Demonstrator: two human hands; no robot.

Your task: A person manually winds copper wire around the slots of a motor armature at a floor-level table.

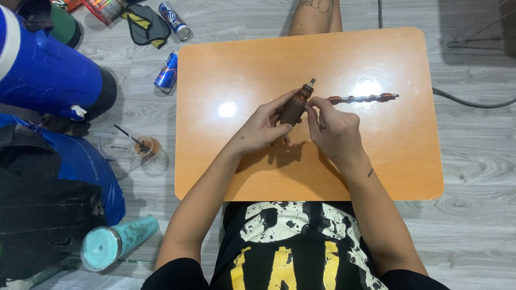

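1. Orange counter (376, 161) set low over the lap, giving a flat base near centre.
2. Left hand (263, 129) closed round the brown cylinder (295, 106), tilted toward 1 o'clock, lifted clear for access.
3. Right hand (332, 126) pinching the cylinder's side, fingers curled.
4. Beaded copper rod (361, 99) lying at 3 o'clock, just beside.

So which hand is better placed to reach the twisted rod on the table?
Probably the right hand: its fingers sit beside the rod's near end, while the left hand grips the brown tube.
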